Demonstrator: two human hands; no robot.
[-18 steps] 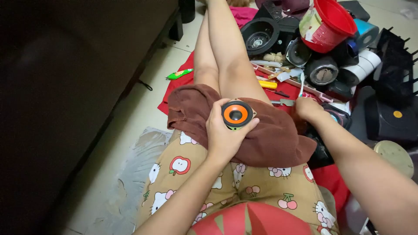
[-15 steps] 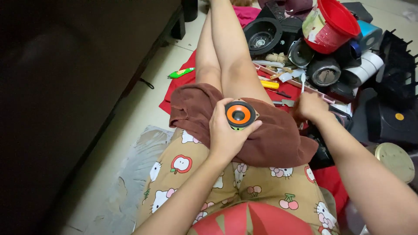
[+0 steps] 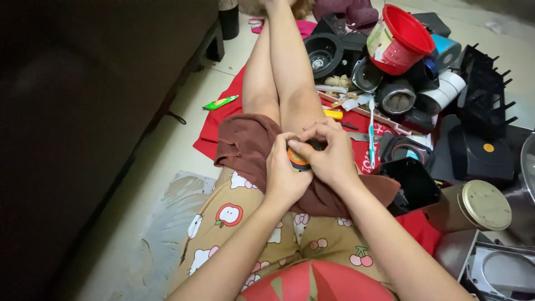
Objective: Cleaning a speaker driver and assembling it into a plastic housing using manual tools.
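Observation:
A small round speaker with an orange ring (image 3: 299, 159) rests over my lap, above the brown shorts (image 3: 245, 142). My left hand (image 3: 282, 173) grips it from the left side. My right hand (image 3: 326, 153) covers it from the right, with fingertips on its top, so most of the speaker is hidden. Both hands touch each other around it.
To the right lies a pile of speaker parts: a red plastic bucket (image 3: 402, 39), black speaker cones (image 3: 323, 53), a white toothbrush (image 3: 371, 134), a yellow tool (image 3: 333, 115), a brown tin with a lid (image 3: 471, 205). A green tube (image 3: 220, 102) lies on the floor; dark furniture (image 3: 83, 111) stands left.
My right hand has come off the tools on the red cloth and closed over the speaker held in my left hand. The camera has tilted slightly.

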